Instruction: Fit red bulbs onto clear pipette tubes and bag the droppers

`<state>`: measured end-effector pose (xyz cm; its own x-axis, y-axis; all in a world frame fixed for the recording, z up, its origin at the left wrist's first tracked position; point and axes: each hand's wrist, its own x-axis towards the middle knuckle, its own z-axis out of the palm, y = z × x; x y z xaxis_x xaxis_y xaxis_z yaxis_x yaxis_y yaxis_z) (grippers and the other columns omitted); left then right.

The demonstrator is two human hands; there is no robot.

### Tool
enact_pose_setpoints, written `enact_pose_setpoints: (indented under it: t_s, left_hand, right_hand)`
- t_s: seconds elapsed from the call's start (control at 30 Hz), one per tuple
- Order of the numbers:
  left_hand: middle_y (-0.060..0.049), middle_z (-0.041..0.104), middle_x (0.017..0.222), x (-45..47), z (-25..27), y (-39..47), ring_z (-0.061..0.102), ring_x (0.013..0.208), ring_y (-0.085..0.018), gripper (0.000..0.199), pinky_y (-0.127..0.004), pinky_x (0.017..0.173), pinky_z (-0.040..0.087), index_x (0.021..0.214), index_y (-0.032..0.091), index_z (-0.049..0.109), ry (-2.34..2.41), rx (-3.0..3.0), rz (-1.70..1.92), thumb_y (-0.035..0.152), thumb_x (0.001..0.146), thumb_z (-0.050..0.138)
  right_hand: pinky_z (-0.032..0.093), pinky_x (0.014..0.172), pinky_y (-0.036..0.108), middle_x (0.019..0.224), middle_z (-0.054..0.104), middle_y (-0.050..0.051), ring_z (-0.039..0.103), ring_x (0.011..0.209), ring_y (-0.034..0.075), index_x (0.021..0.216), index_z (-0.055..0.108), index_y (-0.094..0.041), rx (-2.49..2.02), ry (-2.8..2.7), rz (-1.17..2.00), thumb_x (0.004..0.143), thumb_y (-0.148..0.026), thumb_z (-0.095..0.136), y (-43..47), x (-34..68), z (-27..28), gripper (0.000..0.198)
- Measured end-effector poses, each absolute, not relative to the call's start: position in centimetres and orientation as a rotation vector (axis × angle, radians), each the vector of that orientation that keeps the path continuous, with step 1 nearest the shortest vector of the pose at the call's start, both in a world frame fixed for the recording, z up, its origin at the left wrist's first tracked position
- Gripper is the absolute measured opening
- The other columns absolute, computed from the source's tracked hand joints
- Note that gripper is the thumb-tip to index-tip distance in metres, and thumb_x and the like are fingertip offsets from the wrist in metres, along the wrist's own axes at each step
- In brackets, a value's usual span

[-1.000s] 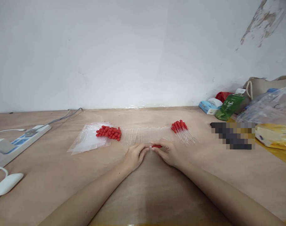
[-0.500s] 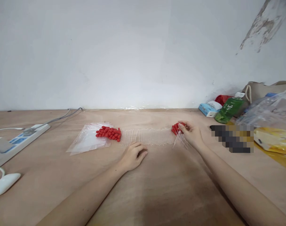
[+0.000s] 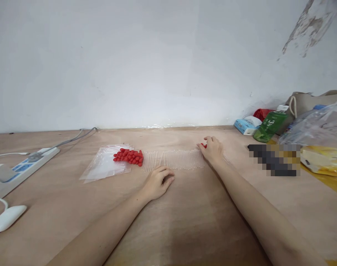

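The right hand (image 3: 213,150) lies over a small red cluster (image 3: 204,146) on the counter (image 3: 157,231), at the right end of a row of clear sticks (image 3: 182,159). The state of the right grip cannot be confirmed: red shows in the gap between thumb and forefinger, but whether it is pinched or merely lies beneath is hidden. A few clear stems (image 3: 227,160) project beside the wrist.

The left hand (image 3: 158,181) rests on the counter just in front of the row. Its grip is loosely curled, thumb apart from the fingers, with nothing visible between them.

At the left end of the row sits a larger red heap (image 3: 128,157), partly over clear plastic bags (image 3: 102,166).

Assessment of good practice at the red cluster: handle one piece at a time, by its red end, with light fingertip pressure, since the stems look slender and liable to roll or bend. Keep the red ends level and the stems pointing the same way. The wrist is best carried clear of the row, as a low forearm could disturb the sticks nearest it. The left hand is well placed to steady a piece.
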<state>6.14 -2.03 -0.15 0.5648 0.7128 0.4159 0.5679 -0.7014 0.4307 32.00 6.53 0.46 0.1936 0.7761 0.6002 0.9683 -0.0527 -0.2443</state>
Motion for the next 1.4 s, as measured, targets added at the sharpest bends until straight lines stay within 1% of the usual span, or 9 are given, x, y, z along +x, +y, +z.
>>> enact_pose_setpoints:
  t_s: [0.07,0.23,0.4,0.6,0.8,0.9,1.1,1.3,1.4]
  left_hand:
    - [-0.005,0.062,0.092,6.1,-0.2,-2.0,0.056,0.087,-0.018,0.017,-0.032,0.079,0.043,0.091,0.019,0.061,1.062,2.548,0.851,0.023,0.084,0.046]
    - [-0.005,0.062,0.091,6.1,-0.3,-2.0,0.055,0.086,-0.018,0.016,-0.032,0.079,0.043,0.091,0.019,0.061,1.065,2.556,0.837,0.023,0.083,0.047]
    - [-0.005,0.062,0.089,6.2,-0.3,-1.9,0.055,0.085,-0.017,0.015,-0.032,0.077,0.043,0.089,0.019,0.061,1.071,2.559,0.847,0.023,0.084,0.047]
    - [-0.004,0.061,0.088,6.2,-0.2,-1.9,0.055,0.084,-0.017,0.015,-0.032,0.077,0.043,0.089,0.019,0.06,1.066,2.554,0.844,0.022,0.083,0.047]
    - [-0.005,0.061,0.09,6.2,0.0,-2.0,0.055,0.086,-0.018,0.015,-0.033,0.078,0.043,0.089,0.019,0.06,1.066,2.537,0.84,0.022,0.083,0.048]
    - [-0.005,0.062,0.091,6.2,0.0,-2.0,0.055,0.087,-0.018,0.015,-0.034,0.08,0.043,0.091,0.019,0.061,1.056,2.531,0.853,0.023,0.082,0.048]
    - [-0.005,0.061,0.094,6.2,-0.1,-2.0,0.055,0.088,-0.018,0.015,-0.033,0.08,0.043,0.091,0.02,0.06,1.077,2.524,0.85,0.023,0.082,0.049]
    - [-0.004,0.061,0.097,6.2,-0.1,-2.0,0.055,0.092,-0.018,0.015,-0.033,0.082,0.043,0.092,0.02,0.06,1.046,2.526,0.851,0.021,0.082,0.049]
    - [-0.005,0.061,0.096,6.2,0.0,-2.0,0.055,0.09,-0.018,0.016,-0.034,0.081,0.043,0.092,0.02,0.061,1.055,2.513,0.86,0.022,0.083,0.048]
  right_hand:
    - [0.031,0.068,0.029,0.094,0.061,0.01,0.054,0.084,0.021,0.096,0.057,-0.016,-1.846,-1.62,-0.429,0.079,-0.036,0.047,5.6,31.7,0.5,0.028]
    - [0.027,0.073,0.033,0.072,0.064,0.006,0.056,0.074,0.02,0.069,0.06,-0.017,-1.931,-1.858,-0.399,0.077,-0.028,0.043,2.2,30.8,0.4,0.022]
    - [0.026,0.076,0.036,0.072,0.066,0.007,0.057,0.074,0.02,0.076,0.064,-0.018,-2.016,-1.808,-0.344,0.08,-0.029,0.04,1.1,30.7,0.2,0.027]
    - [0.028,0.076,0.04,0.066,0.063,0.01,0.057,0.072,0.023,0.069,0.065,-0.016,-2.197,-1.811,-0.254,0.08,-0.029,0.039,2.4,31.1,0.9,0.031]
    - [0.03,0.073,0.042,0.068,0.061,0.012,0.056,0.084,0.028,0.061,0.061,-0.017,-2.105,-1.809,-0.316,0.075,-0.027,0.045,3.3,31.1,-0.1,0.024]
    - [0.03,0.075,0.043,0.073,0.061,0.013,0.054,0.09,0.03,0.064,0.061,-0.017,-2.071,-1.824,-0.398,0.073,-0.025,0.047,3.3,30.9,-0.4,0.019]
    - [0.033,0.073,0.041,0.07,0.06,0.017,0.055,0.074,0.027,0.076,0.059,-0.008,-2.011,-1.821,-0.522,0.079,-0.023,0.039,2.5,29.7,0.0,0.025]
    - [0.039,0.07,0.029,0.082,0.059,0.009,0.054,0.077,0.019,0.102,0.053,-0.012,-1.334,-2.107,-0.208,0.084,-0.015,0.032,0.7,28.0,-0.4,0.028]
    - [0.041,0.068,0.028,0.081,0.058,0.006,0.053,0.073,0.016,0.102,0.056,-0.018,-1.146,-2.201,-0.177,0.08,-0.006,0.033,-0.6,27.3,-0.5,0.033]
